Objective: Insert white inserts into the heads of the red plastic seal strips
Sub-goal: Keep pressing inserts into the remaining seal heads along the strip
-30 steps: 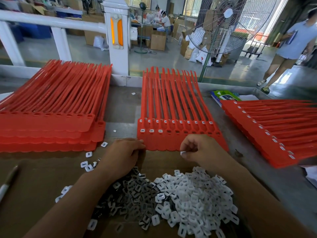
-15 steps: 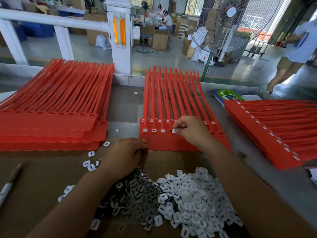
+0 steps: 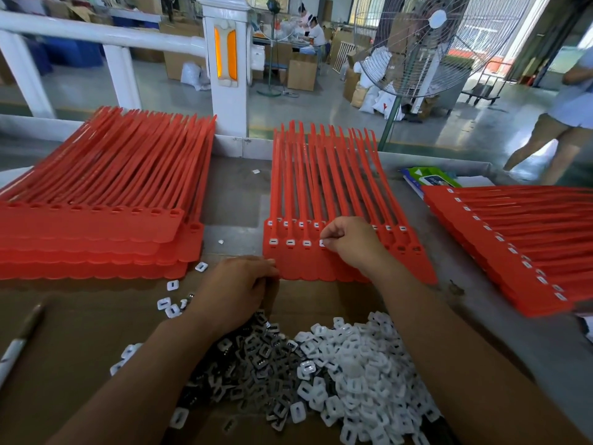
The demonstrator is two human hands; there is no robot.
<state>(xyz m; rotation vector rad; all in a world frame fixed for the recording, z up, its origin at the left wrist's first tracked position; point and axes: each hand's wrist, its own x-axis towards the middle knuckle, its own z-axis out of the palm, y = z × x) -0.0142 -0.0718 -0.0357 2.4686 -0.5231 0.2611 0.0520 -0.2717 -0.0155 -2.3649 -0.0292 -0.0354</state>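
Note:
A sheet of joined red seal strips (image 3: 324,200) lies in the middle of the table, heads toward me. Three white inserts (image 3: 290,242) sit in its leftmost heads. My right hand (image 3: 351,242) pinches a white insert (image 3: 322,243) with thumb and forefinger against the fourth head. My left hand (image 3: 237,284) rests curled at the sheet's near left corner, fingertips touching its edge. A heap of white inserts (image 3: 356,377) lies in front of me on cardboard, partly in my arm's shadow.
A stack of red strip sheets without inserts (image 3: 96,200) lies at the left, a stack with inserts (image 3: 513,239) at the right. Several loose inserts (image 3: 170,303) lie near the left stack. A pen (image 3: 19,345) lies at the far left. A fan (image 3: 426,43) stands beyond the table.
My right hand carried an insert from near the pile up to the strip heads and now presses it at the fourth head. My left hand has stayed at the sheet's corner.

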